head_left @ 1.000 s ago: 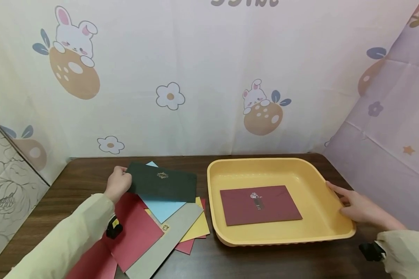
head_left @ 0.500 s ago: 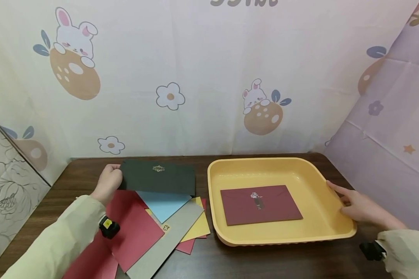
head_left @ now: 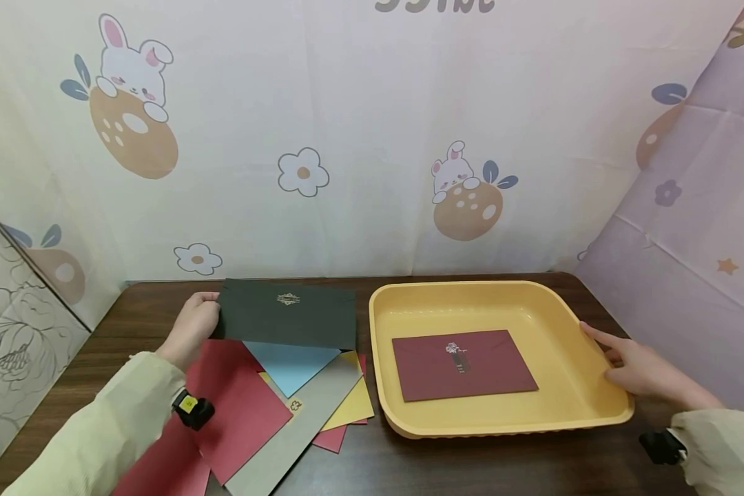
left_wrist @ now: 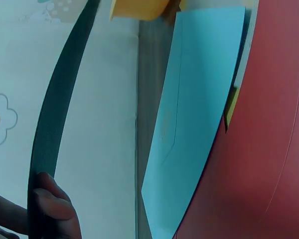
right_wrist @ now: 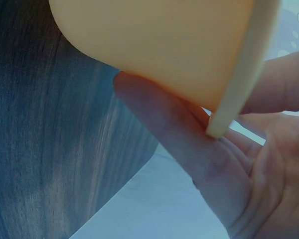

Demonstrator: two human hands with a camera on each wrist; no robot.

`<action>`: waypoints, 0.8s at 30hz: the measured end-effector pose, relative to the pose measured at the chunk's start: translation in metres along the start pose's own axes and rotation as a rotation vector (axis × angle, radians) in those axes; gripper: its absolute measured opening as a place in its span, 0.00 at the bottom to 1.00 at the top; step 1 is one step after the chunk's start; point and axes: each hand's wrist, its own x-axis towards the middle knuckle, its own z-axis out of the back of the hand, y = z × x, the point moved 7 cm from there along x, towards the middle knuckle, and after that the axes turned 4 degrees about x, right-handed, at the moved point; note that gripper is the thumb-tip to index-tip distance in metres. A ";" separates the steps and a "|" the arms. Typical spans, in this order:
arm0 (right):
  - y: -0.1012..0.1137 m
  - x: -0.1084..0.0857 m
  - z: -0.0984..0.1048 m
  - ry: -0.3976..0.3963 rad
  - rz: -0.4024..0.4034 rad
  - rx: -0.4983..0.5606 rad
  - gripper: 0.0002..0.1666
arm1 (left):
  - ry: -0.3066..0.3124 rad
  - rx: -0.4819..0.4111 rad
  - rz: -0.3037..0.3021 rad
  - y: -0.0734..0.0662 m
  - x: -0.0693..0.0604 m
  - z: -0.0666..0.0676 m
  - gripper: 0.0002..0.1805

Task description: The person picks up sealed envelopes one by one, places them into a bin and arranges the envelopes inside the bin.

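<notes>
My left hand [head_left: 192, 320] pinches a dark green envelope [head_left: 285, 320] by its left end. In the left wrist view, the green envelope [left_wrist: 57, 109] is seen nearly edge-on, raised above the pile. Beneath it lie a light blue envelope [head_left: 291, 365], a grey one [head_left: 297, 427] with a small gold mark, yellow and red envelopes. My right hand [head_left: 641, 368] holds the right rim of a yellow tray [head_left: 561, 413]. The right wrist view has the tray wall [right_wrist: 154, 40] with fingers on either side of its rim. A maroon envelope [head_left: 490, 368] lies flat inside the tray.
Red envelopes [head_left: 238, 406] spread toward the front left of the dark wood table [head_left: 347, 468]. A cloth backdrop [head_left: 372, 207] with rabbits and flowers hangs along the table's back edge. Another patterned cloth [head_left: 688, 255] closes the right side.
My left hand draws the green envelope back leftward and up, uncovering more of the blue one; the envelope then shifts slightly right. My right hand and the tray stay put.
</notes>
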 end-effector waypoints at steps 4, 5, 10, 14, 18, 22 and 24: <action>0.002 0.000 0.001 -0.007 -0.001 -0.006 0.50 | 0.035 0.009 -0.004 -0.002 -0.005 -0.007 0.27; 0.002 0.000 0.001 -0.006 0.003 -0.008 0.50 | 0.042 0.010 -0.005 -0.003 -0.006 -0.009 0.27; 0.001 0.000 0.000 -0.011 0.007 -0.016 0.49 | 0.065 0.000 -0.014 -0.009 -0.011 -0.021 0.26; 0.000 0.000 0.000 -0.012 0.004 -0.017 0.50 | 0.076 -0.010 -0.013 -0.013 -0.013 -0.030 0.25; 0.000 0.000 0.000 -0.010 0.008 -0.018 0.50 | 0.066 -0.030 -0.004 -0.015 -0.014 -0.037 0.25; 0.001 0.000 0.000 -0.012 0.007 -0.021 0.49 | 0.054 -0.049 0.003 -0.016 -0.014 -0.046 0.23; 0.002 0.000 0.000 -0.010 0.007 -0.018 0.49 | 0.050 -0.045 0.008 -0.017 -0.015 -0.050 0.22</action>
